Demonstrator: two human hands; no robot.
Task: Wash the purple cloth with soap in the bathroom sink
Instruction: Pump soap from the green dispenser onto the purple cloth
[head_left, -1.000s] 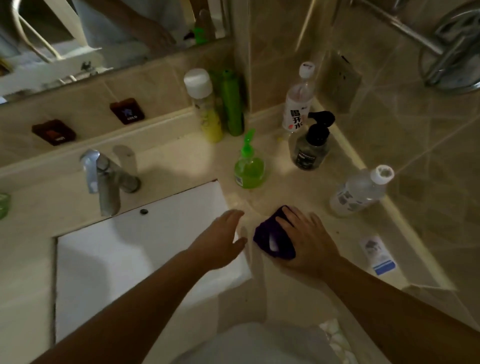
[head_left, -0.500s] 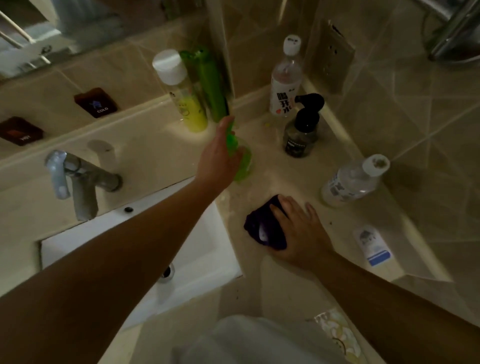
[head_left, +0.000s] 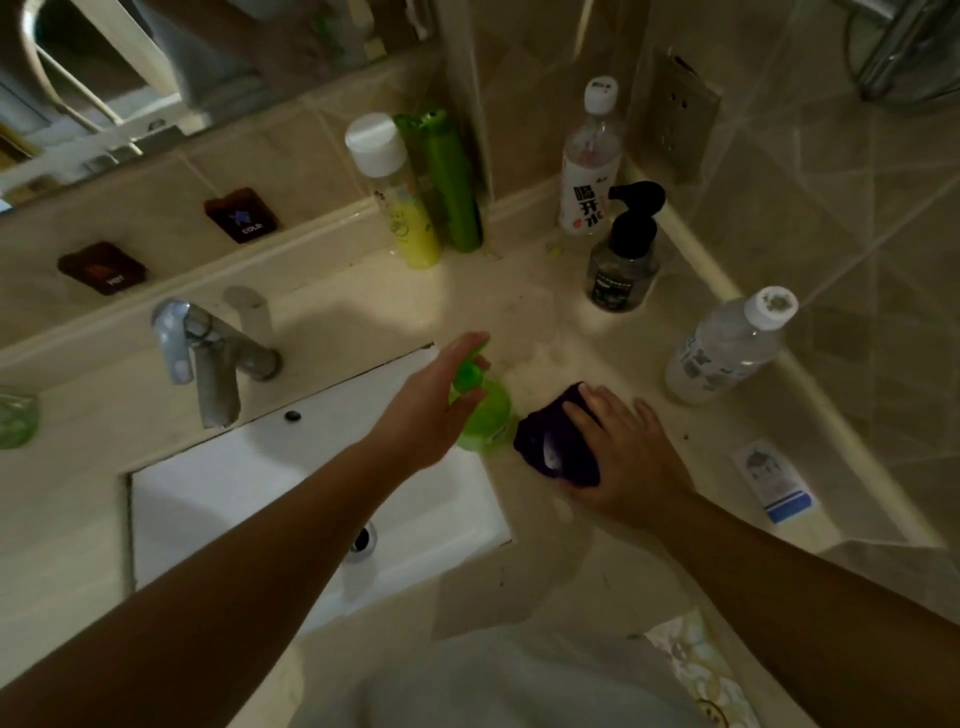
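The purple cloth (head_left: 558, 449) lies bunched on the beige counter just right of the white sink (head_left: 291, 499). My right hand (head_left: 626, 457) rests flat on top of the cloth, pressing it down. A small green soap pump bottle (head_left: 485, 413) is right beside the cloth, at the sink's far right corner. My left hand (head_left: 434, 402) is wrapped around its pump neck, fingers curled on it. The drain (head_left: 362, 538) shows under my left forearm.
A chrome tap (head_left: 208, 358) stands behind the sink. Along the back wall and right edge stand a yellow bottle (head_left: 400, 202), a green bottle (head_left: 449, 182), a white-labelled bottle (head_left: 589, 166), a black pump bottle (head_left: 623, 254) and a clear bottle (head_left: 727, 348). A small packet (head_left: 774, 480) lies at the right.
My left hand reached to the green soap bottle, took hold of it and brought it nearer, beside the cloth. My right hand stayed on the cloth.
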